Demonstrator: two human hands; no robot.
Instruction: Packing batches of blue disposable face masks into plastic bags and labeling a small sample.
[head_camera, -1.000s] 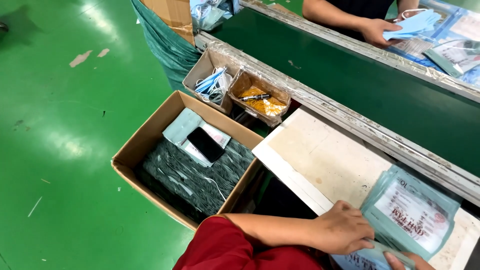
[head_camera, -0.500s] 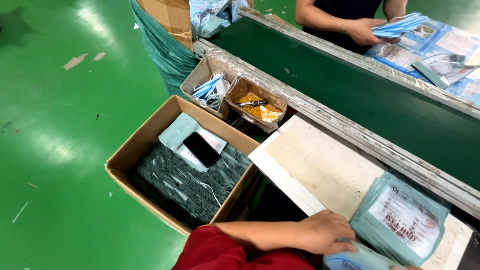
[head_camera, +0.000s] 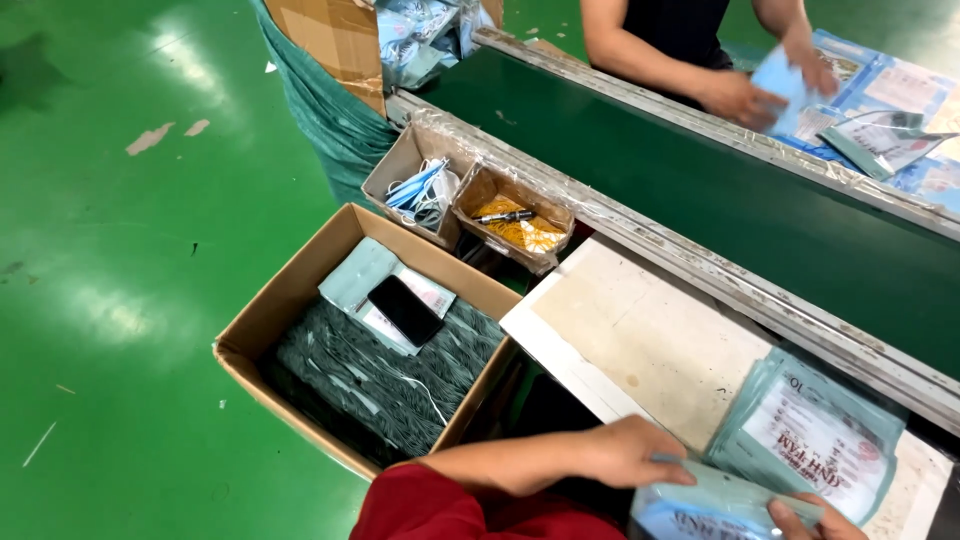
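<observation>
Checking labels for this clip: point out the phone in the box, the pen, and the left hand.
phone (head_camera: 405, 309), head view, middle of its dark screen
pen (head_camera: 505, 216), head view, middle of its barrel
left hand (head_camera: 630, 455), head view, back of the hand

Pale teal pouch (head_camera: 722, 500) held at bottom edge, stack of teal pouches (head_camera: 815, 435) beside it (white-labelled), dark phone (head_camera: 405, 310) in box

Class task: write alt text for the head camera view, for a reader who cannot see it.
Two hands, left and right, hold a clear packet of pale blue masks over a white board. Beside it sits a cardboard box of packets with a black phone on top.
</observation>
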